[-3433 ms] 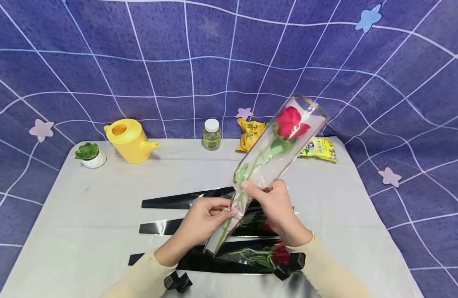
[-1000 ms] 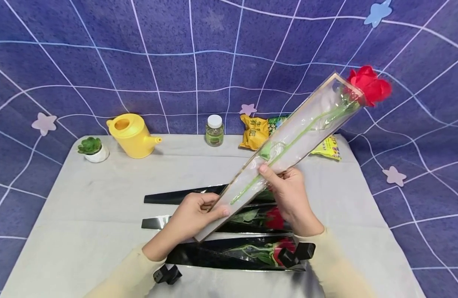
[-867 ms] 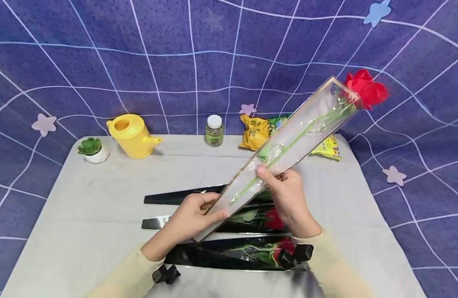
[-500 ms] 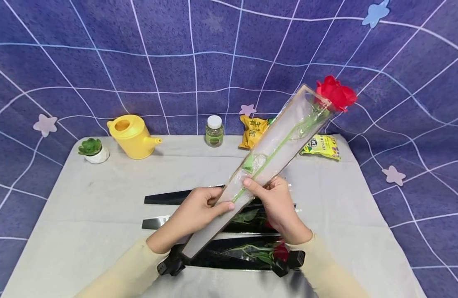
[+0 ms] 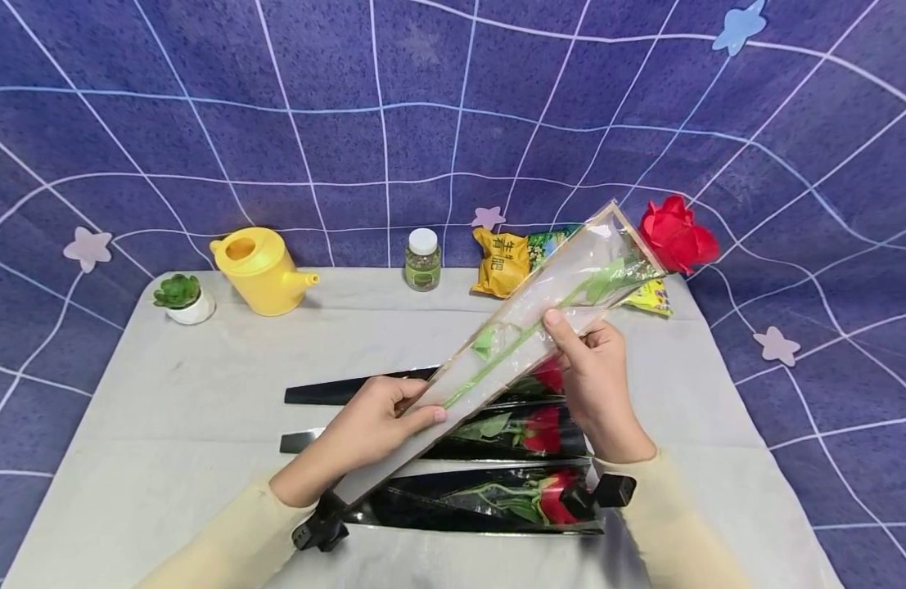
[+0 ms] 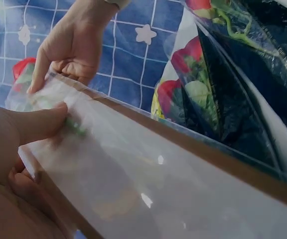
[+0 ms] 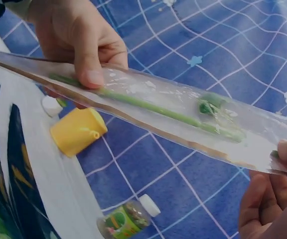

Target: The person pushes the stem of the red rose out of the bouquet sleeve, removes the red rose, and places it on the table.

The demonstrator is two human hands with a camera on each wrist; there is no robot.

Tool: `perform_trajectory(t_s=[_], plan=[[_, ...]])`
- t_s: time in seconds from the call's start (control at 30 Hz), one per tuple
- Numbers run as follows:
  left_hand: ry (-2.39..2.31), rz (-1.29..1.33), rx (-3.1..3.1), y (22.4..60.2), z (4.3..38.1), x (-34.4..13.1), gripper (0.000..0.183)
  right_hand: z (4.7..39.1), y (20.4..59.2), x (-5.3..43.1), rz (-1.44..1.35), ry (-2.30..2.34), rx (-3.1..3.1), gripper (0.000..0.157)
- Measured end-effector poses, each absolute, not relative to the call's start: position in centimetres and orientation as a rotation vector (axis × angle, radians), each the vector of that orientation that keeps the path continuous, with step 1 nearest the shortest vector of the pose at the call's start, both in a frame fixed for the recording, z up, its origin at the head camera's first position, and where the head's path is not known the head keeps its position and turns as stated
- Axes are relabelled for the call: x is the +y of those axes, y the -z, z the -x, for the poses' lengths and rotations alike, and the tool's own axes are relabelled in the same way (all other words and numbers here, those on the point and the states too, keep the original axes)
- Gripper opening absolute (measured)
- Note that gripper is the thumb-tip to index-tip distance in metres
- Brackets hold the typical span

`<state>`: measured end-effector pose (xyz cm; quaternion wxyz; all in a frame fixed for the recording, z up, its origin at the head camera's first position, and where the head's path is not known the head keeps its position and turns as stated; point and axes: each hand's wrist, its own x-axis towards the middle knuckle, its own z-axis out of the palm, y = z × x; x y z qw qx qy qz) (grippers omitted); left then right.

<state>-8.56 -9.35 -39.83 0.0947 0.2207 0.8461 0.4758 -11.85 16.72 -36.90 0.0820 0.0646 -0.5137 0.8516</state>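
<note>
The bloom [image 5: 677, 235] has emerged from the clear sleeve [image 5: 522, 316].

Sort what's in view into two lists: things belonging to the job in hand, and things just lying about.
Belong to the job:
- rose, bloom outside the wrapper
- clear wrapper, held by left hand and right hand
- black-wrapped roses on the table, probably

Apparently just lying about:
- watering can
- potted plant
- jar
- packets at the back

Rose stem [image 5: 497, 361] in sleeve [image 5: 552, 284] above three wrapped roses [image 5: 543, 430]; behind, watering can [image 5: 264, 278] left of jar [image 5: 423, 268]
</note>
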Motion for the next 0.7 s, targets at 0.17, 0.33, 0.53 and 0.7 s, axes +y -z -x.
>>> perform_trajectory(t_s=[0.17, 0.33, 0.53, 0.7], plan=[[-1.434, -0.640, 2.498, 40.0, 8.3, -8.9, 0.008, 11.5, 37.7, 16.0, -0.172, -2.495, -1.547, 0.019], [-1.496, -0.590, 2.442, 40.1, 8.3, -8.4, 0.019, 11.0, 38.2, 15.8, -0.193, -2.406, -1.695, 0.022], [-1.536, -0.545, 2.403, 40.2, 8.4, -8.3, 0.021, 10.7, 38.6, 15.3, -0.194, -2.421, -1.791, 0.016], [-1.567, -0.558, 2.367, 40.1, 8.6, -8.2, 0.022, 10.1, 39.4, 14.6, -0.142, -2.436, -1.855, 0.014]])
